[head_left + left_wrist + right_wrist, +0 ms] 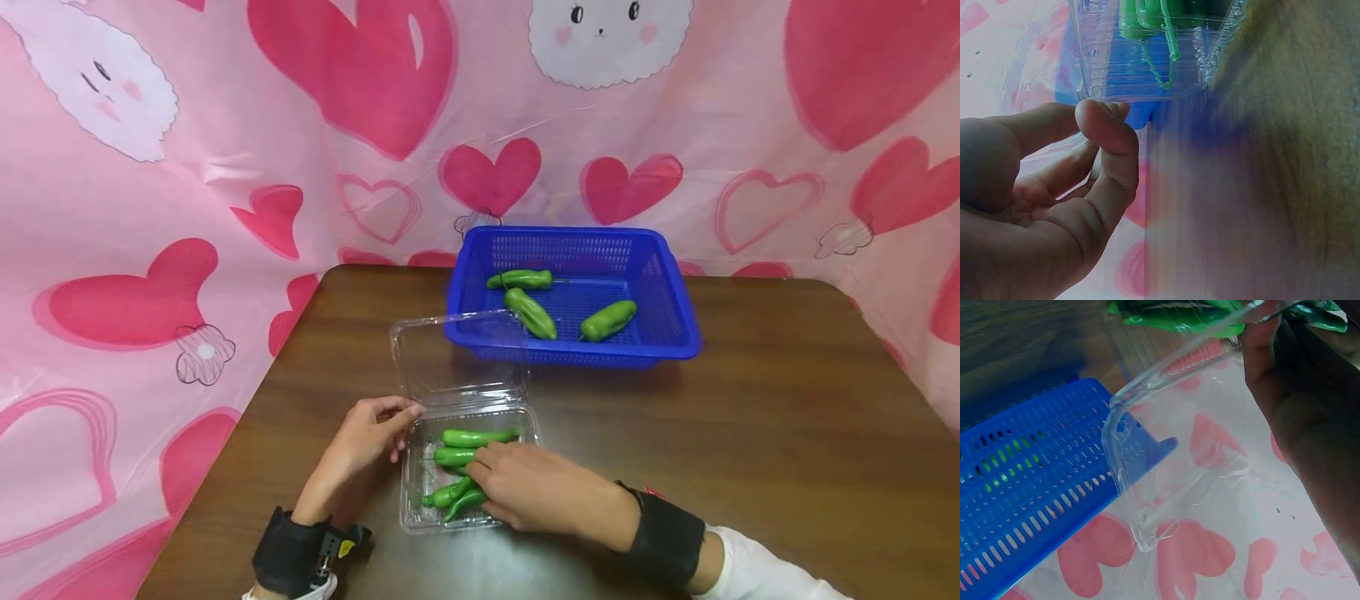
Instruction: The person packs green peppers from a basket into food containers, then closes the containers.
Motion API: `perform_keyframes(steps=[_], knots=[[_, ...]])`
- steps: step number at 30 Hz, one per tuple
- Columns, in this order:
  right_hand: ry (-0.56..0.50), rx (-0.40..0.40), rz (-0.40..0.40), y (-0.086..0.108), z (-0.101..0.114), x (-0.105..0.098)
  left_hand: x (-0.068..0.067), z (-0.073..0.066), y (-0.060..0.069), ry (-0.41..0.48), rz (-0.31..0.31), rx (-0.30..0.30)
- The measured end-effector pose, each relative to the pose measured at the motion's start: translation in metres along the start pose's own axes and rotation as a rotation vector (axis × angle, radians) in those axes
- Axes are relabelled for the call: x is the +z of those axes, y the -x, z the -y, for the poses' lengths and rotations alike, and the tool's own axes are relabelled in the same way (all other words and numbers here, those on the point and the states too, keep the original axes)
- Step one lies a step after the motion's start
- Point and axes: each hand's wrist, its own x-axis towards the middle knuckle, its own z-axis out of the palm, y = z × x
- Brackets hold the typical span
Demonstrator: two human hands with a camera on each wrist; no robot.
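Observation:
A clear plastic clamshell box (406,500) stands on the table with its lid (395,354) raised at the back. Several green peppers (476,437) lie in it; their stems show through its wall in the left wrist view. At the box's back left corner, my left hand (375,433) pinches the rim between thumb and fingers. My right hand (536,487) reaches into the right side of the box, fingers curled down around a green pepper (467,500) among the others. That hand covers the right ends of the peppers, and its fingertips are partly hidden.
Behind the box stands a blue perforated basket (681,333) holding 3 larger green peppers (609,321). The raised lid overlaps the basket's front left corner in the head view. A pink heart-patterned sheet (585,125) hangs behind the brown wooden table (750,417).

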Motion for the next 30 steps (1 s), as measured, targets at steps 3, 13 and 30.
perform_keyframes(steps=[3,13,30], knots=[[-0.028,0.026,0.01,0.0067,0.0008,0.0029,0.0064,0.0012,-0.0008,0.011,0.021,0.017],[0.01,0.023,-0.026,0.0095,-0.0037,0.004,0.0077,-0.0028,-0.0033,0.012,0.014,0.017],[0.018,-0.021,-0.064,0.0071,-0.0012,0.0035,0.0029,0.0008,0.0009,0.011,0.007,0.006]])
